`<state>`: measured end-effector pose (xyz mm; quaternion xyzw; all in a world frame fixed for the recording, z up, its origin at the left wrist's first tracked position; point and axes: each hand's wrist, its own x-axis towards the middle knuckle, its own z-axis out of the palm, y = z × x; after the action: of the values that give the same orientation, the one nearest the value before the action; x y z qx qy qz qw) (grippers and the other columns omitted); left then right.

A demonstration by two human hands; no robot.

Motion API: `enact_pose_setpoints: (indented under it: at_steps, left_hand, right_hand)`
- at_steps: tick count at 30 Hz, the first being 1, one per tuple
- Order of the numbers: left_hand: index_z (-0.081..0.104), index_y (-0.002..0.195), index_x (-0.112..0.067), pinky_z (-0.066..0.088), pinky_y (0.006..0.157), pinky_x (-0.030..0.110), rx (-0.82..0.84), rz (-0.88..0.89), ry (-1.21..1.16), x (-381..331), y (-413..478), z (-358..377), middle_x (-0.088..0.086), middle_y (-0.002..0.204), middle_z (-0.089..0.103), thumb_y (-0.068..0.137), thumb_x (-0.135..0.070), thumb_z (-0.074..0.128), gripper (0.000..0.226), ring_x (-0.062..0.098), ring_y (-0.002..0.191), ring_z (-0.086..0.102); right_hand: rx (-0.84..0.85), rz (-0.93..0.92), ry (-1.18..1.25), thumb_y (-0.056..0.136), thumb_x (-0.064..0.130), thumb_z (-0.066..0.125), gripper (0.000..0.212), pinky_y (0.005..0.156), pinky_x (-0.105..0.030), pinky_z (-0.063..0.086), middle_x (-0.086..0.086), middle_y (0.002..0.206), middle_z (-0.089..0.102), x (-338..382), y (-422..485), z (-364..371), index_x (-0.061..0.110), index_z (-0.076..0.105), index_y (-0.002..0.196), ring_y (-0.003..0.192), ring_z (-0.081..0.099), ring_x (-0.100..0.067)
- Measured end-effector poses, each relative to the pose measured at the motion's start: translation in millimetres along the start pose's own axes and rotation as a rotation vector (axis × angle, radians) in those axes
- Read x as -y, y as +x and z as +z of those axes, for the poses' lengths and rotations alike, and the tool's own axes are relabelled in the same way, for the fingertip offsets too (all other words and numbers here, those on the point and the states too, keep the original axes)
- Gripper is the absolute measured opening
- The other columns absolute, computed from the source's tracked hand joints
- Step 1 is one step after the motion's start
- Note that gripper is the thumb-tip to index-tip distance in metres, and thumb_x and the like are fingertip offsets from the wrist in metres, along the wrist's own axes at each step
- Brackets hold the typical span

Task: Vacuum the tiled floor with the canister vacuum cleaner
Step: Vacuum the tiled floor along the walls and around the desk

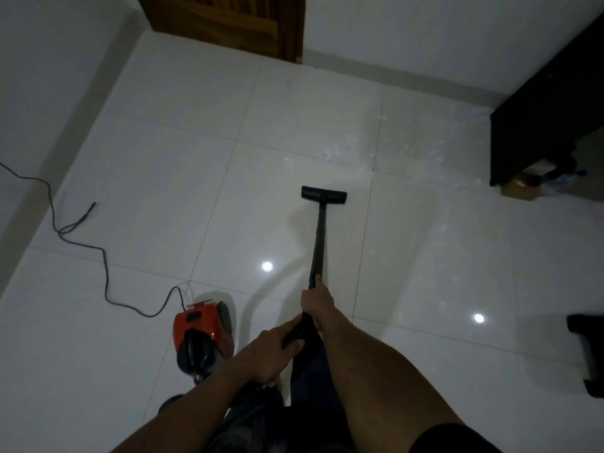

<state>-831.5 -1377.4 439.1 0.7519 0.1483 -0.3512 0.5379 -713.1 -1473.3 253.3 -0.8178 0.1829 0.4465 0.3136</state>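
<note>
Two bare forearms reach in from the bottom edge, a dark sleeve on the right one. The left hand (274, 352) is wrapped around the black handle end of the wand (318, 243). The right hand (316, 305) is further up, clenched round the tube.

The wand is thin, black and straight, angled forward and down to a flat, wide black floor head (323, 195) that sits on the glossy white tiled floor (457, 256). The canister vacuum (203, 335) has a red-orange body with a black top and grey parts. It sits on the floor just left of the hands, close to the person's legs. Its black power cord (104, 256) snakes off to the left wall.

White crumbs or dust (336, 152) are scattered beyond the floor head, apart from it. A wooden door (228, 24) is at the far wall, and dark furniture (549, 109) stands on the right.
</note>
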Motion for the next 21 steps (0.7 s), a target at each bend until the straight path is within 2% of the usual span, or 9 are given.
enact_pose_setpoints:
  at_steps: [3, 5, 7, 9, 12, 15, 18, 21]
  left_hand:
    - [0.015, 0.154, -0.043, 0.052, 0.067, 0.014, -0.043, -0.023, 0.001, -22.7, 29.8, -25.2, -0.009, 0.122, 0.061, 0.104, -0.039, 0.042, 0.057, -0.003, 0.075, 0.066]
    - [0.014, 0.153, -0.040, 0.050, 0.057, 0.012, -0.035, -0.056, -0.017, -41.7, 52.3, -44.6, -0.009, 0.107, 0.063, 0.105, -0.037, 0.041, 0.056, -0.006, 0.062, 0.063]
    - [0.012, 0.154, -0.037, 0.045, 0.052, 0.008, -0.032, -0.078, -0.007, -56.2, 68.5, -58.2, 0.002, 0.118, 0.065, 0.106, -0.036, 0.040, 0.056, -0.007, 0.058, 0.060]
    - [0.012, 0.155, -0.036, 0.045, 0.055, 0.008, -0.040, -0.094, -0.005, -67.2, 85.9, -68.1, 0.008, 0.126, 0.063, 0.105, -0.038, 0.040, 0.058, -0.003, 0.070, 0.065]
    - [0.012, 0.156, -0.035, 0.047, 0.056, 0.011, -0.052, -0.104, 0.001, -77.0, 103.9, -77.0, 0.001, 0.109, 0.068, 0.105, -0.039, 0.041, 0.059, -0.012, 0.058, 0.060]
    - [0.014, 0.155, -0.037, 0.051, 0.057, 0.017, -0.068, -0.115, -0.009, -82.9, 118.5, -85.3, -0.009, 0.074, 0.063, 0.104, -0.038, 0.042, 0.058, -0.005, 0.052, 0.059]
    - [0.013, 0.154, -0.040, 0.053, 0.058, 0.023, -0.097, -0.136, -0.014, -90.6, 132.9, -95.4, -0.007, 0.067, 0.059, 0.104, -0.039, 0.043, 0.058, -0.002, 0.048, 0.056]
    - [0.013, 0.154, -0.040, 0.050, 0.052, 0.019, -0.110, -0.153, -0.024, -102.0, 143.9, -102.2, -0.009, 0.068, 0.058, 0.104, -0.038, 0.043, 0.059, -0.002, 0.044, 0.054]
  right_hand:
    - [0.005, -0.038, 0.029, 0.082, 0.026, 0.040, 0.070, 0.099, -0.047, 0.050, -0.014, 0.134, 0.054, 63.3, -31.0, -39.0, 0.042, 0.024, 0.149, 0.114, 0.058, -0.031]
    - [0.015, -0.021, 0.011, 0.089, 0.022, 0.042, 0.075, 0.093, -0.046, 0.054, -0.015, 0.131, 0.058, 95.8, -25.6, -57.9, 0.042, 0.012, 0.155, 0.104, 0.062, -0.029]
    - [0.000, -0.015, 0.023, 0.095, 0.021, 0.043, 0.074, 0.087, -0.045, 0.057, -0.013, 0.126, 0.060, 116.9, -19.4, -70.7, 0.037, 0.007, 0.158, 0.096, 0.064, -0.026]
    - [-0.010, 0.007, 0.056, 0.097, 0.023, 0.044, 0.072, 0.086, -0.045, 0.057, -0.011, 0.123, 0.061, 132.8, -7.1, -81.5, 0.038, 0.008, 0.157, 0.093, 0.064, -0.025]
    - [-0.012, 0.032, 0.055, 0.096, 0.029, 0.043, 0.071, 0.085, -0.045, 0.057, -0.007, 0.118, 0.063, 148.4, 8.5, -93.0, 0.045, 0.008, 0.155, 0.089, 0.065, -0.024]
    - [0.009, 0.051, 0.103, 0.100, 0.025, 0.043, 0.068, 0.079, -0.038, 0.058, -0.009, 0.122, 0.062, 163.2, 17.7, -104.8, 0.040, 0.009, 0.157, 0.090, 0.066, -0.023]
    - [0.014, 0.033, 0.114, 0.101, 0.021, 0.042, 0.067, 0.078, -0.036, 0.058, -0.011, 0.131, 0.059, 176.4, 33.6, -113.5, 0.037, 0.010, 0.158, 0.094, 0.066, -0.024]
    - [0.011, 0.038, 0.120, 0.100, 0.016, 0.043, 0.070, 0.080, -0.036, 0.058, -0.013, 0.132, 0.057, 189.0, 43.4, -120.2, 0.038, 0.010, 0.158, 0.092, 0.064, -0.022]
